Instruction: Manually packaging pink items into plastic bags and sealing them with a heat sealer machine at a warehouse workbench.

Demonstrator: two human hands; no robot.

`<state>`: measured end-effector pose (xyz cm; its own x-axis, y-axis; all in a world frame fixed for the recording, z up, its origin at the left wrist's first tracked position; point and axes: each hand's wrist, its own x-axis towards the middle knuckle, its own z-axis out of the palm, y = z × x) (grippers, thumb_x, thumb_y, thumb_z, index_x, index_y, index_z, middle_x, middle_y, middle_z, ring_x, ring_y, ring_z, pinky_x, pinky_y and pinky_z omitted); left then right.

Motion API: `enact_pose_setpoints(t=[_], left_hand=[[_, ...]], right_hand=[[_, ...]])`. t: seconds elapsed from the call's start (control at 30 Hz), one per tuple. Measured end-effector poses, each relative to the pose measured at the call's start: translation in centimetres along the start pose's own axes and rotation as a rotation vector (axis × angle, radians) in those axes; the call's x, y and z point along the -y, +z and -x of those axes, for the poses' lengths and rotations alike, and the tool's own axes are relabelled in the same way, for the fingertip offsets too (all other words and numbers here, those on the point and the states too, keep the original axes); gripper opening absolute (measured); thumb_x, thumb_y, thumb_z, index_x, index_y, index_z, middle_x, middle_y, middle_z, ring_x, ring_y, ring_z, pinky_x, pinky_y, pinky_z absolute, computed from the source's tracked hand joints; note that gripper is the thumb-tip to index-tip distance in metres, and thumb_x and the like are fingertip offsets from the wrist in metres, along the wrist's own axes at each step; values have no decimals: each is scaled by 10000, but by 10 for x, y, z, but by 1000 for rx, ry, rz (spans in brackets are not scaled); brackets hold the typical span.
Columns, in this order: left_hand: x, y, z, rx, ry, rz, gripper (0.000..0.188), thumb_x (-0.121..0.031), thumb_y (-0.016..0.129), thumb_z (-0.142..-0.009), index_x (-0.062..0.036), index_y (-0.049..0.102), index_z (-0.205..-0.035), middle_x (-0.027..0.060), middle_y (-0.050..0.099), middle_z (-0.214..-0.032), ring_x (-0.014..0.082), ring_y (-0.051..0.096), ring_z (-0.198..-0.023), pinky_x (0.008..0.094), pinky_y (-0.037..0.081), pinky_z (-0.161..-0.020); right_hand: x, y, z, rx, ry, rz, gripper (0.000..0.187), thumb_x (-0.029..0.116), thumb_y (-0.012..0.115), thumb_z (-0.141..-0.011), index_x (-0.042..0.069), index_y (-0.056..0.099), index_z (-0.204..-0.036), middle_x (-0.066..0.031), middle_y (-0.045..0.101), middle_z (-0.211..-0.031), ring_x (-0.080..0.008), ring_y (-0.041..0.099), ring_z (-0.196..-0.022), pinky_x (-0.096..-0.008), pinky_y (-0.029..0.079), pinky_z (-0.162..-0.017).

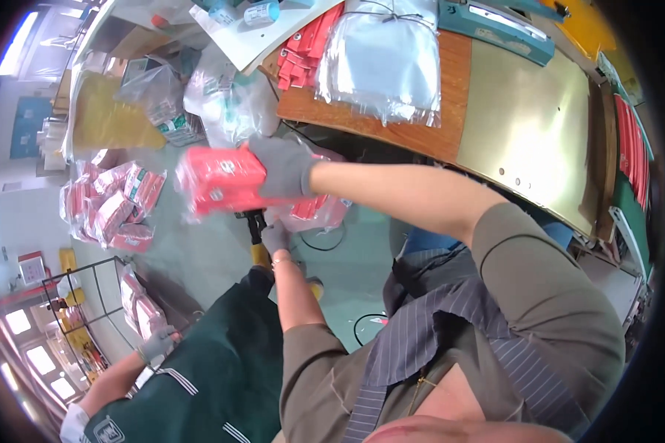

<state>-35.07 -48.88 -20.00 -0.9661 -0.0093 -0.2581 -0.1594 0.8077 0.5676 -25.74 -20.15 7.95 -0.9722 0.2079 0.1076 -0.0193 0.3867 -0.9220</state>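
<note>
My right hand (284, 168), in a grey glove, grips a red packet (225, 177) wrapped in clear plastic and holds it out to the left above the floor. Below it, my left hand (275, 238), also gloved in grey, looks closed; what its fingers hold, if anything, is hidden. That hand is beside a black handle-like piece (255, 227). Just past it, partly covered by my right arm, lies a clear bag with red packets (310, 214).
A pile of bagged red packets (114, 205) lies on the floor at left. A wooden table (391, 136) carries clear plastic bags (384, 63) and red strips (303, 55). Close on my left stands a person in a dark green garment (207, 369), near a metal rack (89, 295).
</note>
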Motion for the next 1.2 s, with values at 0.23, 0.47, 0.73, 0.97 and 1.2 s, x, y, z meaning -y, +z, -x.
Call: enact_pose_setpoints(t=[0.23,0.47,0.73,0.97,1.2], left_hand=[[-92,44,131,-187,197,652,401,-259,469,-871,86,612,-725,87,557,-528,160,529,-476,339,418,-467],[-78,37,160,39,267,14,395,-306,481,-884,40,605,-739,174,561,-568,207,534,-496,360,412,-514],[-85,12,110,-69,203,201,425,-303,553,-876,49,580,-639,142,576,-546,199,561,-498,353,405,-489],[-70,22,37,90,459,-233,391,-300,521,-901,46,612,-741,191,632,-720,286,597,-649,378,476,-632],[-300,27,205,-24,996,280,191,-128,578,-886,19,643,-988,164,638,-992,230,617,-892,320,482,-770]], right_hand=[[-148,16,37,463,-36,496,385,125,625,-757,118,537,-1131,-115,587,-1126,-297,559,-1073,-369,433,-902],[-193,78,80,738,34,1305,366,235,567,-805,181,583,-1166,-45,572,-1205,-256,553,-1095,-472,411,-903],[-216,-24,52,353,126,1181,952,311,679,-657,97,210,-1457,-154,220,-1496,-329,215,-1382,-475,171,-1111],[-98,-105,117,294,0,713,524,358,686,-725,67,557,-1141,-133,615,-986,-324,600,-921,-431,473,-808],[-130,-207,335,-979,411,765,428,262,606,-831,19,507,-1170,-177,537,-1159,-357,514,-1065,-393,421,-921]])
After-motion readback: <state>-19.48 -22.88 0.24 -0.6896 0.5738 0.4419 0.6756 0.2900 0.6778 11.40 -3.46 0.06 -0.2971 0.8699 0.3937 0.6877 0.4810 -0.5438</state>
